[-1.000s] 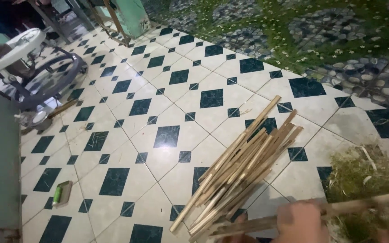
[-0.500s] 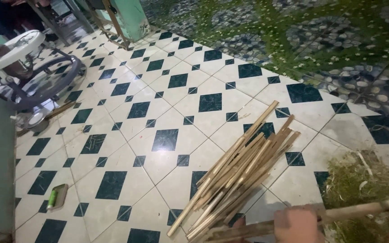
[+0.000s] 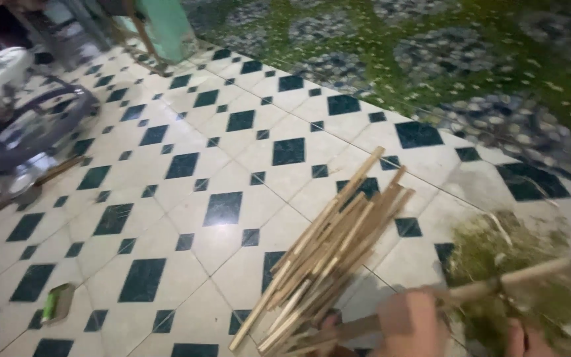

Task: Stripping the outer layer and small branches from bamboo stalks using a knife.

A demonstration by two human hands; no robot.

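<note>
My left hand (image 3: 410,324) is closed round a long bamboo stick (image 3: 470,291), gripping it near mid-length; the stick runs low-left to upper-right across the bottom of view, its far end over the green shavings pile (image 3: 510,264). Compared with half a second ago the stick is tilted up more at its right end, and my left hand sits a bit further left and higher in the frame. My right hand (image 3: 527,340) now peeks in at the bottom edge, only fingertips showing, blurred; cannot tell if it is shut or holding anything. Earlier it was barely in view.

The bundle of split bamboo strips (image 3: 328,254) lies on the tiled floor (image 3: 186,198) just left of my left hand, fanned toward upper right, its near ends touching or just under the stick. Its lie looks unchanged; it only sits further left in frame since the camera swung right.

The small green tin (image 3: 57,303) is on the floor at far left, well apart. The walker frame (image 3: 28,125) at upper left is now motion-blurred. The green patterned mat (image 3: 444,59) is across the top.
</note>
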